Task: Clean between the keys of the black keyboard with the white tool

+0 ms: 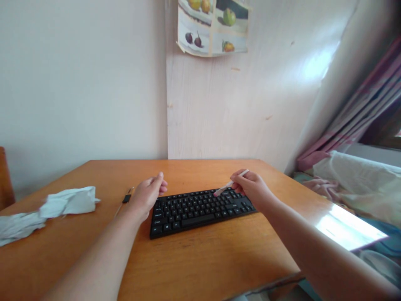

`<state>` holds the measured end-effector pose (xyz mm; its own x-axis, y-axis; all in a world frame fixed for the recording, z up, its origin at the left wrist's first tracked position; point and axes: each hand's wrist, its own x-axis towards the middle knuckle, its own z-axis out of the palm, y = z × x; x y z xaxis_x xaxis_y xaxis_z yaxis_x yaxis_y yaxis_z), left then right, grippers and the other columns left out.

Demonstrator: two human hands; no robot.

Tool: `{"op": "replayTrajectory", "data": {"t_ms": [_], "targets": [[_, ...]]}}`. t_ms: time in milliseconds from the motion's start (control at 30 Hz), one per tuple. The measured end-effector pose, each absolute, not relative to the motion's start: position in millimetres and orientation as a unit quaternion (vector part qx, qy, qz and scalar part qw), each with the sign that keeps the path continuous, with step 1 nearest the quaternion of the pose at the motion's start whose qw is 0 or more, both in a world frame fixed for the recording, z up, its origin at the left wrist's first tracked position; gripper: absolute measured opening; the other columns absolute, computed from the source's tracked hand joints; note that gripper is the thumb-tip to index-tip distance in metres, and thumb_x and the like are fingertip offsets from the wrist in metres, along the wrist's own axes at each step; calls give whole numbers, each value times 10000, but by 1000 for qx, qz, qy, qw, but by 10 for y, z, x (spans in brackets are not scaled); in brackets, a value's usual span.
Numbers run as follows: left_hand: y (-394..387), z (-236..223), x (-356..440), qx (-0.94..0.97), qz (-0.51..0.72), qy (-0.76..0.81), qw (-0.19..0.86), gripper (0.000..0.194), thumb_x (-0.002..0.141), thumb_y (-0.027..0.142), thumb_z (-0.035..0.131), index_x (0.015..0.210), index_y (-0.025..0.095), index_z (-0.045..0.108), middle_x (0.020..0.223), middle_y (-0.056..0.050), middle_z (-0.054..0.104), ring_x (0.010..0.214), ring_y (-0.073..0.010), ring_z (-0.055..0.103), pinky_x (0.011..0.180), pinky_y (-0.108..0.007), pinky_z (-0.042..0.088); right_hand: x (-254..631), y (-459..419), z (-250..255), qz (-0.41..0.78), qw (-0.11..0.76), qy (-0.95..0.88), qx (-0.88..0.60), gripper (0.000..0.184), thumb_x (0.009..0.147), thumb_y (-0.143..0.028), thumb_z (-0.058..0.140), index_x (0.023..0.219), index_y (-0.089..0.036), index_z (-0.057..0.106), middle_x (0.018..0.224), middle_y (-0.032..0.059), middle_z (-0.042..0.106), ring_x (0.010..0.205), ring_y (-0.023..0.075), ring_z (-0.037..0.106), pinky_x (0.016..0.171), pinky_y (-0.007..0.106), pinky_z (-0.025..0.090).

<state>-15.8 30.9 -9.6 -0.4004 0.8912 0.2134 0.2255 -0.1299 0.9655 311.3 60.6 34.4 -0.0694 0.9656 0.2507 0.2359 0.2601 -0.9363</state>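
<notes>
A black keyboard (194,213) lies slightly turned on the wooden table, its right end partly hidden by my right hand. My right hand (249,184) pinches a slim white-handled brush (232,183). The brush slants down to the left, and its pinkish tip is at the keys in the upper right half of the keyboard; whether it touches them I cannot tell. At the keyboard's upper left corner is my left hand (149,194), thumb on top and fingers curled in, with nothing visible in it. It covers part of that corner.
Crumpled white cloths (70,202) lie on the left of the table (203,267). A cable with a black piece (127,198) runs beside my left forearm. Behind the table stands a wall with a fruit picture (213,29). Bedding (360,179) and a pink curtain (341,125) are at right.
</notes>
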Motion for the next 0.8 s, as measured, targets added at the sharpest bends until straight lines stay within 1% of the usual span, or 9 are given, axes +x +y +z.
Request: {"op": "replayTrajectory", "data": {"t_ms": [100,267,333,467,633,800], "targets": [[313,-102,-159,466,593,593,282,659,737,819,543,723,172,668,685,-69,686,667,-194,633,673,-327,501,2788,498,328,423,472,-637,-439,219,800,-378,659,780,-165,614,637,7,638,542,105,546,495,220,376],[291,-53,-133,454,605,588,286,696,743,847,496,709,173,664,682,-84,691,654,-198,633,651,-327,491,2199,362,284,474,443,-655,-387,223,828,-387,658,831,-170,609,678,15,661,572,111,578,498,214,388],[275,-25,-120,447,612,589,281,717,739,864,475,705,172,661,669,-86,688,647,-200,631,648,-329,489,1983,325,262,496,432,-662,-360,215,830,-382,663,832,-174,609,686,12,661,591,113,592,513,214,403],[265,-1,-122,437,622,590,273,738,755,872,439,718,169,660,667,-89,688,646,-199,627,642,-325,482,1646,268,237,517,411,-664,-351,176,833,-346,667,818,-182,604,678,-6,653,578,106,588,509,207,408],[293,-27,-160,452,618,585,267,746,790,861,402,730,165,663,697,-101,701,657,-199,630,662,-336,491,1454,250,198,528,378,-668,-362,110,862,-276,627,815,-178,604,662,-18,639,574,101,586,508,198,402],[283,-14,-132,446,621,585,272,735,788,860,410,723,169,655,678,-93,689,645,-197,625,657,-334,489,1517,339,93,521,389,-669,-359,117,834,-284,643,793,-180,607,631,-26,630,554,106,585,564,222,452]]}}
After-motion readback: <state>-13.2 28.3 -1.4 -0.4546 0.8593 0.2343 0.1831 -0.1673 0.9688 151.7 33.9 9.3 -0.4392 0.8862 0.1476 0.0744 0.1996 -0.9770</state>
